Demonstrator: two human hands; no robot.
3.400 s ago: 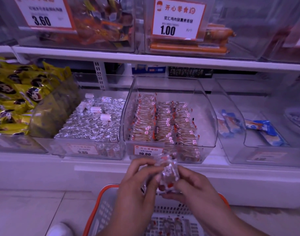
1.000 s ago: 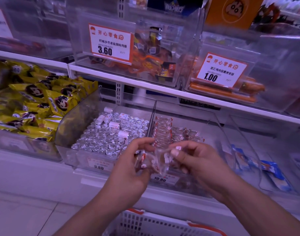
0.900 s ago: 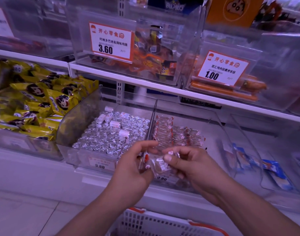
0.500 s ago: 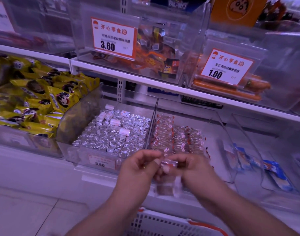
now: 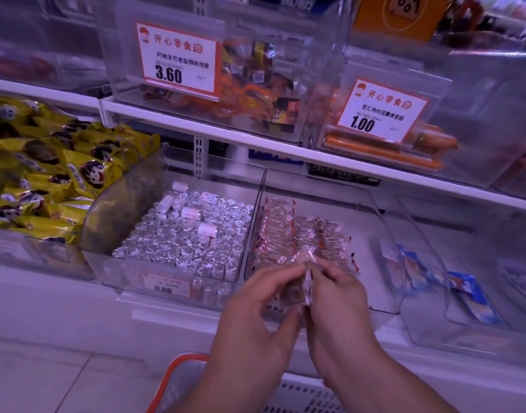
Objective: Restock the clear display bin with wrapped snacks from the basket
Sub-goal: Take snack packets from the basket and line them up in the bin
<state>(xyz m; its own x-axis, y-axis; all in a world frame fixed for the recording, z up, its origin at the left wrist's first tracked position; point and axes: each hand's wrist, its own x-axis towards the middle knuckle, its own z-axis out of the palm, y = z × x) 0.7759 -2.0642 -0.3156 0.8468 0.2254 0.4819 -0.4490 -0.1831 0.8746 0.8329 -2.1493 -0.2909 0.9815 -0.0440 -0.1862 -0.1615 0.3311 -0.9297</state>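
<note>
Both hands meet in front of the clear display bin [image 5: 384, 234], which holds rows of clear-wrapped snacks with red and white ends [image 5: 288, 231]. My left hand [image 5: 261, 311] and my right hand [image 5: 336, 302] pinch a small stack of the same wrapped snacks [image 5: 306, 278] between them, held upright just above the bin's front edge. The white basket with an orange rim [image 5: 172, 380] sits low under my forearms; its contents are hidden.
A bin of silver foil-wrapped rolls [image 5: 190, 236] stands to the left, then yellow snack bags [image 5: 56, 177]. Right of the target bin is a clear bin with blue packets [image 5: 467, 293]. An upper shelf [image 5: 255, 141] carries bins with price tags 3.60 and 1.00.
The hands rose from over the basket to the bin's front, turned the wrapped snacks between the fingers, and now hold them upright closer to the bin.
</note>
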